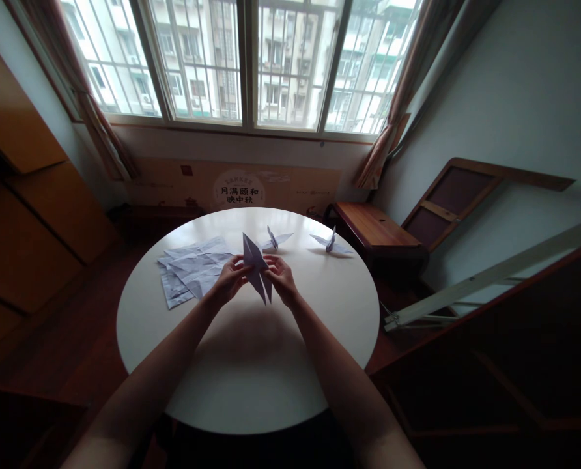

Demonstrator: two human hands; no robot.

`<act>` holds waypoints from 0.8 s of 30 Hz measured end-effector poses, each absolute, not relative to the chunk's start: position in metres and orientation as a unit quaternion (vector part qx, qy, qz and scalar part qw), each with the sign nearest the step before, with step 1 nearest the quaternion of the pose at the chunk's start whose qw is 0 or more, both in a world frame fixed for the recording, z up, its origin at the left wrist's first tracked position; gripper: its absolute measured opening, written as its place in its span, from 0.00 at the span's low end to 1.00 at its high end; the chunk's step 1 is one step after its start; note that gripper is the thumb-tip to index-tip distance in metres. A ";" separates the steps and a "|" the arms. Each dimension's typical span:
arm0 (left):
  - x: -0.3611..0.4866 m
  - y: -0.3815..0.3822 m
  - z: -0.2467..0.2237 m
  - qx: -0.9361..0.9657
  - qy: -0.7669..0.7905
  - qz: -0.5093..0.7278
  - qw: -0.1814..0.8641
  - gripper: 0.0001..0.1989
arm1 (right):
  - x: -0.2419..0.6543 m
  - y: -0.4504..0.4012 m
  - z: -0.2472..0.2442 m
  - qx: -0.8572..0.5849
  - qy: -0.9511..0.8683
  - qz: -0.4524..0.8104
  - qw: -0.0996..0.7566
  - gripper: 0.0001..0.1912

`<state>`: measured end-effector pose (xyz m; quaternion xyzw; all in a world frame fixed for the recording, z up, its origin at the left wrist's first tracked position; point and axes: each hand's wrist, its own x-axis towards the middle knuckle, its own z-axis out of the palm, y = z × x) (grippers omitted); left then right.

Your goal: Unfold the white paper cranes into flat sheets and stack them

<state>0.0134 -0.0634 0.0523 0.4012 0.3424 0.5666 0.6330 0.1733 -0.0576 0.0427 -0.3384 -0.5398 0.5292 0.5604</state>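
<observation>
A folded paper piece [255, 255], pale violet-grey and diamond-shaped with two split points hanging down, is held up above the table between both hands. My left hand [232, 277] pinches its left side, thumb on the near face. On the right side my right hand [279, 277] grips it the same way, fingers partly behind the paper. Just beyond my right hand sits a folded paper crane [273, 240] with its wings spread. Another paper crane [331, 243] stands farther right. To the left of my left hand lies a pile of creased paper sheets [193, 267].
The round white table [251, 397] carries all the paper. A wooden bench [378, 225] stands beyond its right edge, with a wooden frame [459, 195] against the wall. Pale metal rails [495, 277] lean at the right. Wooden cabinets [31, 228] are at the left.
</observation>
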 end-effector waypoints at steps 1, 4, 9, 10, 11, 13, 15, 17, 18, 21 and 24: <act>0.013 -0.063 0.052 0.404 0.338 0.562 0.638 0.26 | 0.173 -0.058 0.043 -0.329 -0.540 0.542 0.553 0.25; 0.012 -0.063 0.051 0.402 0.323 0.552 0.655 0.27 | 0.173 -0.060 0.043 -0.309 -0.535 0.573 0.538 0.26; 0.011 -0.063 0.051 0.413 0.307 0.533 0.672 0.27 | 0.174 -0.062 0.043 -0.300 -0.536 0.580 0.535 0.21; 0.011 -0.063 0.051 0.417 0.305 0.529 0.674 0.27 | 0.174 -0.061 0.043 -0.298 -0.537 0.579 0.535 0.21; 0.011 -0.063 0.051 0.420 0.303 0.525 0.675 0.26 | 0.174 -0.061 0.043 -0.295 -0.540 0.579 0.535 0.20; 0.011 -0.064 0.052 0.423 0.301 0.521 0.677 0.24 | 0.174 -0.061 0.042 -0.290 -0.546 0.577 0.534 0.20; 0.011 -0.065 0.053 0.423 0.304 0.523 0.675 0.22 | 0.174 -0.061 0.042 -0.288 -0.549 0.576 0.532 0.20; 0.011 -0.066 0.053 0.421 0.306 0.529 0.671 0.20 | 0.174 -0.062 0.042 -0.284 -0.545 0.585 0.528 0.20; 0.012 -0.067 0.054 0.420 0.306 0.532 0.669 0.20 | 0.175 -0.062 0.043 -0.280 -0.543 0.594 0.523 0.20; 0.012 -0.067 0.053 0.420 0.300 0.535 0.669 0.19 | 0.175 -0.065 0.046 -0.260 -0.540 0.623 0.504 0.22; 0.012 -0.067 0.052 0.431 0.294 0.524 0.674 0.20 | 0.175 -0.067 0.050 -0.245 -0.548 0.637 0.484 0.24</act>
